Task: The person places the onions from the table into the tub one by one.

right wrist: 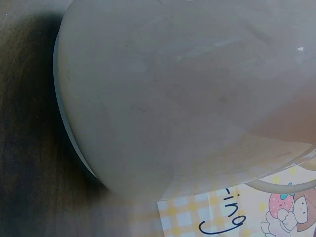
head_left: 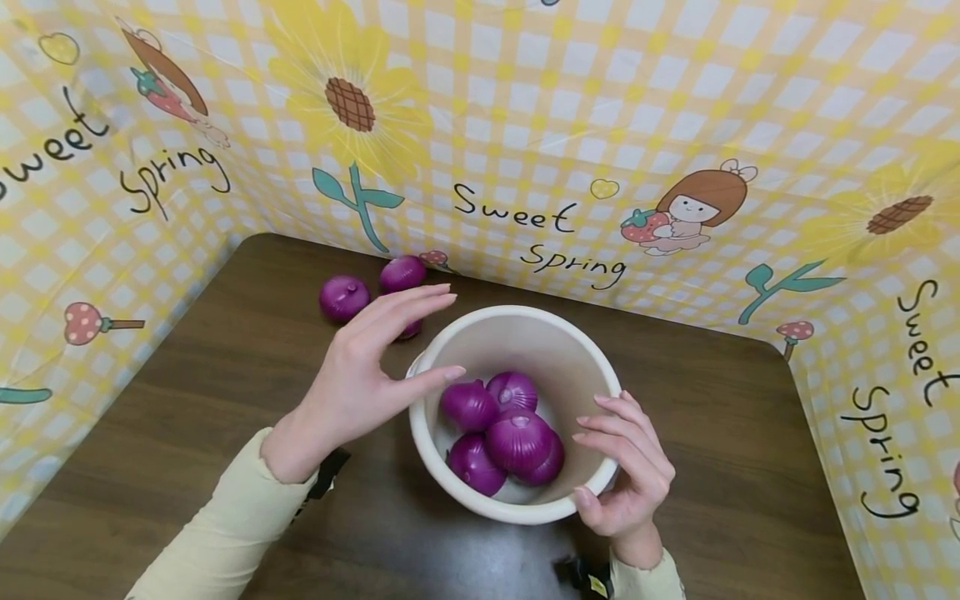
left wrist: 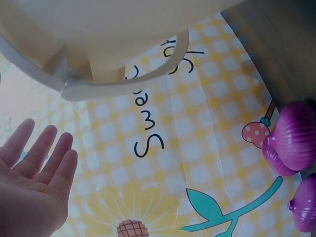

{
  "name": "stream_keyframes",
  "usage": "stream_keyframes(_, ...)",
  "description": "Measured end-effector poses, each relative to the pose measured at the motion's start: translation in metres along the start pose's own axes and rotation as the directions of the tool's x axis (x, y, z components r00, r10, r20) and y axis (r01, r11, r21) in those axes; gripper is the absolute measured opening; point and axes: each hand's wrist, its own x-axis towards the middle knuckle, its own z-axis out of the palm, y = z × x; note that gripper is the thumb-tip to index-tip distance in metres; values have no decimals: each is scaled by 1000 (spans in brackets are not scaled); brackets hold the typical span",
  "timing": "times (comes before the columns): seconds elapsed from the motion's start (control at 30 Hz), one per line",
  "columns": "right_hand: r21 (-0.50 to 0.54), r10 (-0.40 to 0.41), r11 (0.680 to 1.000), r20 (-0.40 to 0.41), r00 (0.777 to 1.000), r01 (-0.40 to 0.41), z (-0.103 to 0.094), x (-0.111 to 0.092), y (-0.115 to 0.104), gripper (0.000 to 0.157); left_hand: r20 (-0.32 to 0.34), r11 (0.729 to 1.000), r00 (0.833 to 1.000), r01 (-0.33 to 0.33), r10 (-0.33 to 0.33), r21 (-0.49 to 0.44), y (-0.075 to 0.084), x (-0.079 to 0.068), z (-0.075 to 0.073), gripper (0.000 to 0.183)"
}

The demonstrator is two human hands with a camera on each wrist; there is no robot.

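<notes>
A cream bucket [head_left: 517, 511] stands on the table, with several purple onions [head_left: 517, 442] piled inside. At its right side my right hand [head_left: 630, 471] holds the rim, fingers bent over it and thumb on the near part. My left hand [head_left: 360, 367] is spread at the left rim, thumb tip over the opening, holding nothing. In the left wrist view that hand [left wrist: 34, 182] shows its palm apart from the bucket, whose handle [left wrist: 143, 79] hangs at the side. The bucket wall [right wrist: 148, 98] fills the right wrist view, where my right hand is hidden.
Behind my left hand lie three more onions, including one at the left [head_left: 344, 298] and one farther back [head_left: 402, 273]; the third is partly covered by the hand. Checkered cloth walls [head_left: 487, 150] border the dark wooden table [head_left: 720, 467] at its back and sides.
</notes>
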Motion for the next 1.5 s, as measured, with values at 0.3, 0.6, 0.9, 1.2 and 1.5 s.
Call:
stream_keyframes(0.3,4,-1,1000,-7,1000,1,1,-1,0,52,-11,999,1000,28,-28,40,-7,-1,-6,67)
stream_keyframes(0.6,7,-3,1000,-13,1000,3,2,-1,2,51,-55,996,998,24,-20,81,-14,0,-12,65)
stream_keyframes(0.9,8,-8,1000,-16,1000,9,2,0,2,51,-76,997,997,33,-28,76,-22,1,-19,62)
stream_keyframes(1.2,4,-4,1000,-9,1000,4,1,-1,1,51,-82,992,993,87,-80,93,-29,-3,-24,66)
stream_keyframes(1.5,-1,-2,1000,-6,1000,2,0,-1,0,51,-105,986,987,130,-119,100,-39,-5,-25,64)
